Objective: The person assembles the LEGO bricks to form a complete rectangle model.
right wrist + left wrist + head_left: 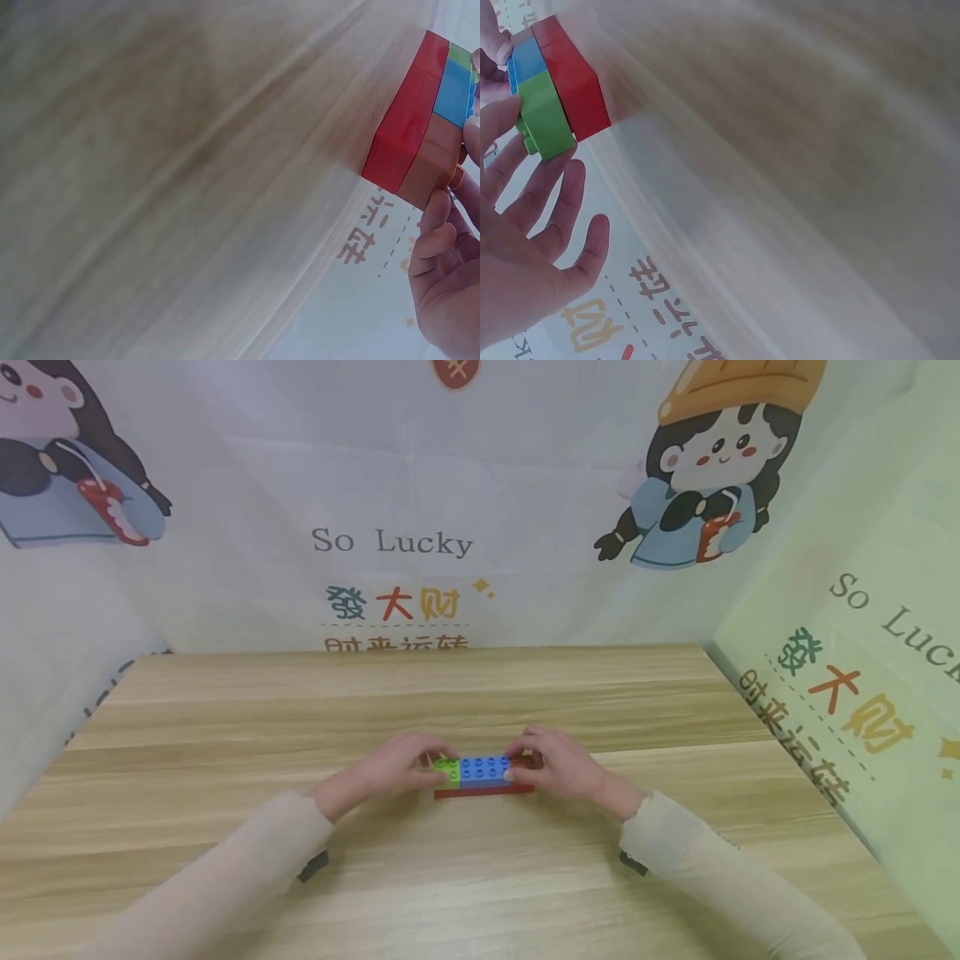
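A row of studded toy building bricks stands on the table between both hands. Its lower layer is red bricks (483, 792); on top sit a green brick (546, 116) at the left, a blue brick (480, 770) in the middle and a brown brick (429, 161) at the right. The left hand (397, 764) pinches the green brick at its end, thumb on the near side and fingers on the far side. With thumb and fingers, the right hand (558, 766) holds the brown end, its thumb tip overlapping the blue brick in the head view.
The wood-grain table (480, 877) spreads around the bricks. A printed white cloth (525, 510) with cartoon figures and lettering hangs behind it and at both sides. Dark pieces (313, 865) show beneath both sleeved wrists.
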Available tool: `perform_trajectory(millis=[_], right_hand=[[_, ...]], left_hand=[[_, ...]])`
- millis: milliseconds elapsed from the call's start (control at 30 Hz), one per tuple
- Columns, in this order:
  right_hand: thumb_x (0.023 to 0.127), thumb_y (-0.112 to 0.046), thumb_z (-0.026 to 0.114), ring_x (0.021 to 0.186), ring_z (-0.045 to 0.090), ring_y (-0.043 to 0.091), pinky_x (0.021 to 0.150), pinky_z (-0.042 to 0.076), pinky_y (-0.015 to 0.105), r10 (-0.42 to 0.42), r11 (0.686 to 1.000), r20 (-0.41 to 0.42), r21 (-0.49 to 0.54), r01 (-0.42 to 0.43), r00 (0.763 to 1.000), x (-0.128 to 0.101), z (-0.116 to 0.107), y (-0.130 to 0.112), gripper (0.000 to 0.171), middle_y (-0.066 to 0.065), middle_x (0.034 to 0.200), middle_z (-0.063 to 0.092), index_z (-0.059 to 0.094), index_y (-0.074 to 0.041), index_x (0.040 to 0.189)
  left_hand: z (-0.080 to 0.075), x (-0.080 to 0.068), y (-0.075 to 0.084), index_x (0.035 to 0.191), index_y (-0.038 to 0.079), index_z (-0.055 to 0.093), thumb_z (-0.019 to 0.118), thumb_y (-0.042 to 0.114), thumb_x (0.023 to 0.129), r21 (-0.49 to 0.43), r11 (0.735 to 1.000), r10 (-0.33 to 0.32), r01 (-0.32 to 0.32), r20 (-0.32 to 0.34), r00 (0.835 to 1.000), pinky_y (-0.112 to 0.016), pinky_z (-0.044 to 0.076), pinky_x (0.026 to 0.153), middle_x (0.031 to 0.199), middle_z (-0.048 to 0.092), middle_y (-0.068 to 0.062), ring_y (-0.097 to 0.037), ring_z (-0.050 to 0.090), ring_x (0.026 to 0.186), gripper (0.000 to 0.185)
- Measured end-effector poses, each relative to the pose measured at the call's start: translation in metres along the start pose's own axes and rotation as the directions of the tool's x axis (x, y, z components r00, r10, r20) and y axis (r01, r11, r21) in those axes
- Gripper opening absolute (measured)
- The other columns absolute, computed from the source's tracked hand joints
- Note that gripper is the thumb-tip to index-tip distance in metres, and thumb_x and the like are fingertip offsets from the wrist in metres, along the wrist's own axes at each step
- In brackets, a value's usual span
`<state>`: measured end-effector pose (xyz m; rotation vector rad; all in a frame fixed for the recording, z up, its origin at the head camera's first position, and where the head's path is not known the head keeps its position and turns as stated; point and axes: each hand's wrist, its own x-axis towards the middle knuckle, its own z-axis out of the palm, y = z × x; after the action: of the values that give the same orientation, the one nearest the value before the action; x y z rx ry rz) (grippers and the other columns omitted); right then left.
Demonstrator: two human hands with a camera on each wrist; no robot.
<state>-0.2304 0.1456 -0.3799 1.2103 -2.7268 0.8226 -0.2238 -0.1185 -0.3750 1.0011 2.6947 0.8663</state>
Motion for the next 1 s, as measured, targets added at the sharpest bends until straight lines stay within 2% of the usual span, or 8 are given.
perform_trajectory(millis=[133, 200, 300, 433, 800, 1000], right_hand=[[0.083, -0.026, 0.068, 0.068, 0.044, 0.009, 0.059, 0.039, 0.022, -0.010, 1.000, -0.005, -0.007, 0.010, 1.000, 0.000, 0.000, 0.000, 0.027, -0.003, 0.083, 0.054, 0.066, -0.005, 0.099], [0.083, -0.026, 0.068, 0.068, 0.044, 0.008, 0.058, 0.039, 0.022, -0.011, 1.000, -0.004, -0.013, 0.011, 1.000, 0.000, 0.000, 0.000, 0.027, -0.003, 0.084, 0.055, 0.065, -0.005, 0.099], [0.082, -0.025, 0.068, 0.068, 0.045, 0.008, 0.059, 0.039, 0.022, -0.009, 1.000, -0.001, -0.017, 0.009, 1.000, 0.000, 0.001, 0.000, 0.027, -0.002, 0.084, 0.055, 0.065, -0.005, 0.099], [0.082, -0.025, 0.068, 0.069, 0.045, 0.009, 0.059, 0.039, 0.022, -0.008, 1.000, -0.002, -0.014, 0.008, 1.000, 0.000, 0.001, 0.000, 0.027, -0.002, 0.084, 0.055, 0.065, -0.005, 0.099], [0.083, -0.026, 0.068, 0.070, 0.045, 0.009, 0.060, 0.040, 0.022, 0.010, 1.000, 0.004, 0.000, -0.010, 1.000, 0.000, 0.000, -0.001, 0.027, -0.004, 0.084, 0.054, 0.065, -0.005, 0.100], [0.082, -0.025, 0.068, 0.069, 0.045, 0.009, 0.059, 0.040, 0.022, 0.000, 1.000, -0.003, 0.000, 0.000, 1.000, 0.000, 0.000, -0.001, 0.027, -0.003, 0.083, 0.054, 0.065, -0.005, 0.100]], left_hand=[[0.000, -0.002, 0.002, 0.112, 0.007, 0.061, 0.065, 0.020, 0.083, 0.041, 0.999, 0.009, -0.008, -0.015, 1.000, -0.033, 0.047, 0.079, 0.101, 0.063, -0.002, -0.015, 0.057, 0.089, 0.032], [0.000, -0.003, 0.001, 0.115, 0.007, 0.060, 0.064, 0.019, 0.085, 0.049, 0.999, 0.017, -0.016, -0.017, 1.000, -0.035, 0.047, 0.081, 0.105, 0.063, -0.004, -0.017, 0.057, 0.093, 0.033], [-0.001, -0.008, 0.000, 0.121, 0.008, 0.058, 0.061, 0.019, 0.087, 0.072, 0.997, 0.017, -0.016, -0.009, 1.000, -0.039, 0.045, 0.084, 0.110, 0.059, -0.007, -0.022, 0.054, 0.098, 0.036], [-0.001, -0.013, -0.003, 0.126, 0.011, 0.055, 0.059, 0.019, 0.088, 0.083, 0.997, 0.005, -0.006, 0.003, 1.000, -0.039, 0.044, 0.082, 0.107, 0.055, -0.006, -0.023, 0.052, 0.096, 0.039], [-0.001, -0.014, -0.006, 0.125, 0.012, 0.056, 0.061, 0.016, 0.086, -0.079, 0.996, -0.031, 0.032, 0.014, 0.999, -0.036, 0.045, 0.080, 0.100, 0.053, 0.001, -0.020, 0.054, 0.094, 0.039], [-0.004, -0.013, -0.004, 0.124, 0.013, 0.056, 0.061, 0.016, 0.086, -0.089, 0.995, -0.047, 0.050, 0.028, 0.998, -0.036, 0.045, 0.081, 0.100, 0.053, 0.001, -0.019, 0.053, 0.094, 0.039]])
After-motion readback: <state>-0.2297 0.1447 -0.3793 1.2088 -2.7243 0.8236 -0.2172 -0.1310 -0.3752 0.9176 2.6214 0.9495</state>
